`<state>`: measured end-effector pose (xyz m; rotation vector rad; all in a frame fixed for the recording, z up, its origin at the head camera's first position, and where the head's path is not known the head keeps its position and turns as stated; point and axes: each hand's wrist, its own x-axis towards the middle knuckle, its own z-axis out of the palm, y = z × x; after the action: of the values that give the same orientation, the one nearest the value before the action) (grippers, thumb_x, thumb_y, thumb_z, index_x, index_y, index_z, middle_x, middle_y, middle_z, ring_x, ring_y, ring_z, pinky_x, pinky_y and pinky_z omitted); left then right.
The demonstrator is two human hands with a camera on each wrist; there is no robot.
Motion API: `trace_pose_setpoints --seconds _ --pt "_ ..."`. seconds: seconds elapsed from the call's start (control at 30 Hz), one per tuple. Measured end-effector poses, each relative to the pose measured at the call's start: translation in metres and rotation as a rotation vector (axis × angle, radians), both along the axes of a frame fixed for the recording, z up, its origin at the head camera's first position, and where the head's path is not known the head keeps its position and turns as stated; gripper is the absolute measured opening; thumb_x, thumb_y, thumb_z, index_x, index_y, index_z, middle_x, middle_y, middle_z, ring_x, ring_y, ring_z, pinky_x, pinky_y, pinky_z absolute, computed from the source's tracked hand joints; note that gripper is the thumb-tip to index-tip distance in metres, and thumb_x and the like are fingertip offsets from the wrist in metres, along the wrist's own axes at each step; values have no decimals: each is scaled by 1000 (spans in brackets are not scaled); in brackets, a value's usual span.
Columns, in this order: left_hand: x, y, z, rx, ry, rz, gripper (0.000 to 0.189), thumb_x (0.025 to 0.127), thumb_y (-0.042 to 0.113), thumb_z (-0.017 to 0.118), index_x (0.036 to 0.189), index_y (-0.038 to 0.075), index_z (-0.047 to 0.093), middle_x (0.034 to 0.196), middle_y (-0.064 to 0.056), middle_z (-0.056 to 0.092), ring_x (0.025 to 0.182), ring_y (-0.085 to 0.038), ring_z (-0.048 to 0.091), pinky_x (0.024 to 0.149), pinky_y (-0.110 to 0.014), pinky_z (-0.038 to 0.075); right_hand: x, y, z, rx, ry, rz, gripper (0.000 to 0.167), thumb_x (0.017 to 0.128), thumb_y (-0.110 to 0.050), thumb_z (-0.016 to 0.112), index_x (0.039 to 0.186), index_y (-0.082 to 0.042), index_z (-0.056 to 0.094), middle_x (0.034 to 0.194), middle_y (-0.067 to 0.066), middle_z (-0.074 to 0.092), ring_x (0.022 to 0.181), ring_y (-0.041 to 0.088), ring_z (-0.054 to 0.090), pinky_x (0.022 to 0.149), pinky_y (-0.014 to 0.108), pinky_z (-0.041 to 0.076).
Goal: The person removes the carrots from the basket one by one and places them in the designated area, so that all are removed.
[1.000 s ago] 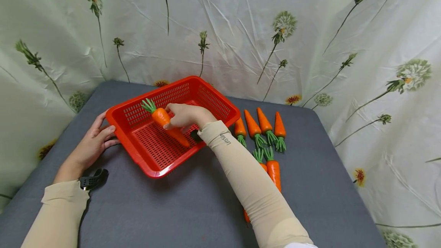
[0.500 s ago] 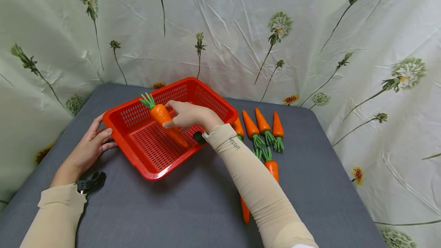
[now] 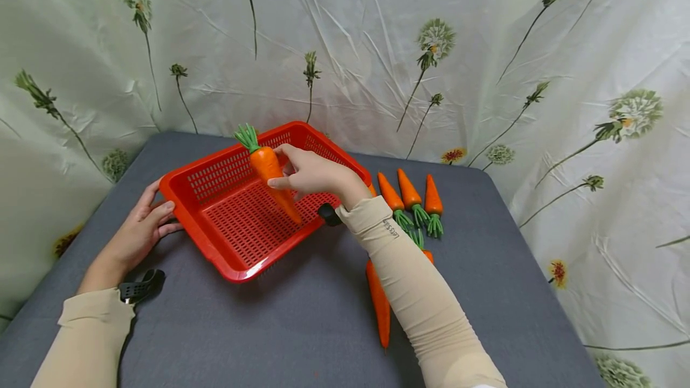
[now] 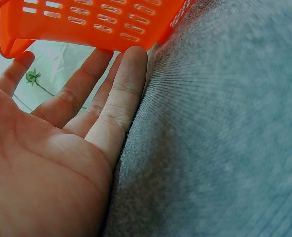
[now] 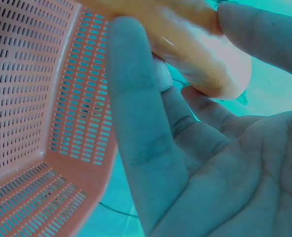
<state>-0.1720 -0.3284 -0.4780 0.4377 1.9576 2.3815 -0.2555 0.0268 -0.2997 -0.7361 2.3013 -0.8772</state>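
Observation:
An orange carrot [image 3: 266, 163] with a green top hangs over the red plastic basket [image 3: 237, 275], tilted with its tip down toward the basket floor. My right hand [image 3: 318, 172] pinches it between thumb and fingers; in the right wrist view the carrot [image 5: 185, 42] lies across the fingers, beside the basket wall [image 5: 79, 98]. At the basket's left end my left hand [image 3: 137, 229] touches the outer side. Its fingers [image 4: 131, 74] are mostly straight against the slotted wall [image 4: 106, 22] in the left wrist view. No carrot shows on the visible basket floor.
Right of the basket, several carrots [image 3: 409, 187] lie in a row on the grey table [image 3: 259, 340]. Another carrot [image 3: 380, 307] lies nearer, partly hidden by the right sleeve [image 3: 426, 298]. A flowered curtain [image 3: 345, 47] hangs behind the table.
My right hand has drawn the carrot up and slightly right, higher above the basket floor. The left hand and the basket stay about where they were.

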Motion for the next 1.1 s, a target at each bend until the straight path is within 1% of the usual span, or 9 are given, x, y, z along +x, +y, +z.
trace_pose_setpoints --seconds 0.17,0.37,0.47,0.57,0.8,0.87,0.9,1.03,1.1 --pt "0 0 0 5 -1 -2 58 115 3 39 166 29 28 141 15 62 111 -2 72 84 -20 62 3 12 5 -29 41 -13 71 107 -30 69 164 -12 31 118 11 57 94 25 68 84 31 64" --pt "0 0 1 -13 -10 6 59 115 5 40 167 29 26 144 16 57 112 -1 71 85 -20 62 9 28 10 -39 73 -36 73 106 -32 70 165 -12 31 117 10 56 86 25 69 83 32 64" --pt "0 0 1 -39 -17 9 61 115 6 40 169 30 23 144 17 54 113 0 71 85 -19 61 13 40 9 -41 80 -54 73 106 -32 69 165 -12 31 119 11 57 87 24 69 82 33 64" --pt "0 0 2 -56 -22 10 62 116 8 41 170 30 21 145 17 53 113 1 70 86 -19 61 16 54 7 -57 74 -82 71 106 -31 69 164 -12 32 119 12 58 86 25 69 83 36 65" --pt "0 1 4 -43 -17 0 60 116 8 41 169 31 23 145 17 55 113 1 71 86 -19 61 32 90 1 -72 44 -179 72 107 -31 69 164 -10 32 125 15 56 89 27 71 85 40 67" --pt "1 2 4 -35 -15 -2 60 116 8 41 168 31 24 145 17 56 113 0 71 86 -19 61 37 101 -2 -73 48 -201 73 107 -31 69 165 -10 31 127 16 55 84 26 69 85 40 67" --pt "1 2 4 -27 -14 -5 60 116 7 41 168 30 24 144 17 57 113 0 71 86 -19 61 39 107 -3 -76 50 -211 73 107 -31 69 165 -10 30 127 16 55 84 26 70 85 41 67" --pt "1 1 3 -21 -14 -3 59 115 6 40 168 30 24 144 16 58 114 0 71 86 -20 61 49 128 -10 -109 24 -256 73 107 -29 68 165 -10 28 125 15 53 89 31 65 90 48 66" --pt "1 1 2 -20 -17 -1 60 115 6 40 168 30 24 144 16 58 114 0 71 85 -20 61 54 138 -13 -129 8 -277 70 108 -27 67 163 -9 29 122 14 50 97 34 63 91 51 65"
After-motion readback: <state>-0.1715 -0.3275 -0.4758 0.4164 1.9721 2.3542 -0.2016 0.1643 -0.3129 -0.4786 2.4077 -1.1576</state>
